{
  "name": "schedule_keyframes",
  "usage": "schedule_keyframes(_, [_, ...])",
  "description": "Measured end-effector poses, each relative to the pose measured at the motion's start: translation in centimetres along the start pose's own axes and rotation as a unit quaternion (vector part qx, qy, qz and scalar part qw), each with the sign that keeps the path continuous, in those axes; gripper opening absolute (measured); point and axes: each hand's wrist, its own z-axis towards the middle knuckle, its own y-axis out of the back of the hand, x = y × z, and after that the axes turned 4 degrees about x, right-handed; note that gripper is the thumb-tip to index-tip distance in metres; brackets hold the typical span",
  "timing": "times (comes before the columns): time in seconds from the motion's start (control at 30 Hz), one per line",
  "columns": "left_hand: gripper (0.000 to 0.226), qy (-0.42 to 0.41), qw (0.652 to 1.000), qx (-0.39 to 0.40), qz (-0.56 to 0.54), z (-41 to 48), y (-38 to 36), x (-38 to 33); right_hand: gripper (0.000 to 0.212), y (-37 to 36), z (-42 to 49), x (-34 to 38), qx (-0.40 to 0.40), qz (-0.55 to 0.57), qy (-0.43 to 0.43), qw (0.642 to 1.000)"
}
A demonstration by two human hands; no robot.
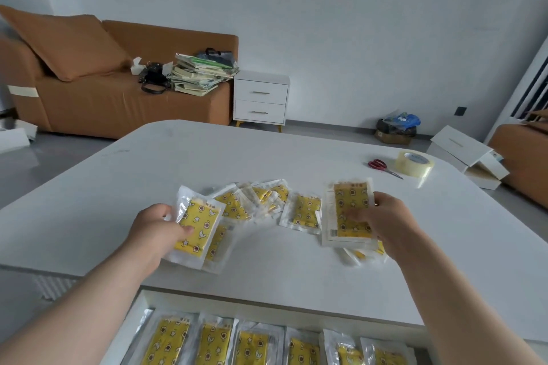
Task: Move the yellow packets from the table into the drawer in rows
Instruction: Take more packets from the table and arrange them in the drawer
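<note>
Yellow packets point(305, 210), printed with stars and moons and each sealed in a clear plastic sleeve, are scattered and overlapping across the middle of the white tabletop point(267, 151). One packet point(197, 224), with a second apparently behind it, is pinched by the left hand point(154, 231) towards the front edge. A small stack point(351, 210) is gripped by the right hand point(388, 222), thumb laid across the top face. A row of packets point(213, 341) is already laid in the open white drawer point(133, 323) beneath the front edge. The step in hand is judged to be gathering. Each held bundle should be squared before it is lowered, then laid flat, print upward, edge beside edge with the row present. The sleeves appear thin and slick, so slippage within a stack is to be expected; a firm pinch across the middle is advised.
</note>
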Motion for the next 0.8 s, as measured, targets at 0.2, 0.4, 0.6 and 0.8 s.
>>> schedule_keyframes(0.2, [0.029,-0.053,0.99,0.008,0.128,-0.2,-2.9,0.2,0.031,1.8,0.5,-0.8,-0.002,0.049,-0.006,0.999])
schedule_keyframes(0.4, [0.034,-0.022,0.933,0.018,0.358,-0.8,-4.4,-0.5,0.029,3.5,1.3,-1.4,-0.038,0.075,0.004,0.996])
schedule_keyframes(0.6, [0.027,-0.004,0.939,0.006,0.344,-0.3,-4.9,-0.5,0.026,5.0,1.7,-1.7,-0.078,0.108,0.017,0.991])
schedule_keyframes(0.8, [0.024,0.006,0.965,0.017,0.262,0.7,-4.4,0.1,0.026,5.2,1.8,-1.9,-0.076,0.116,0.016,0.99])
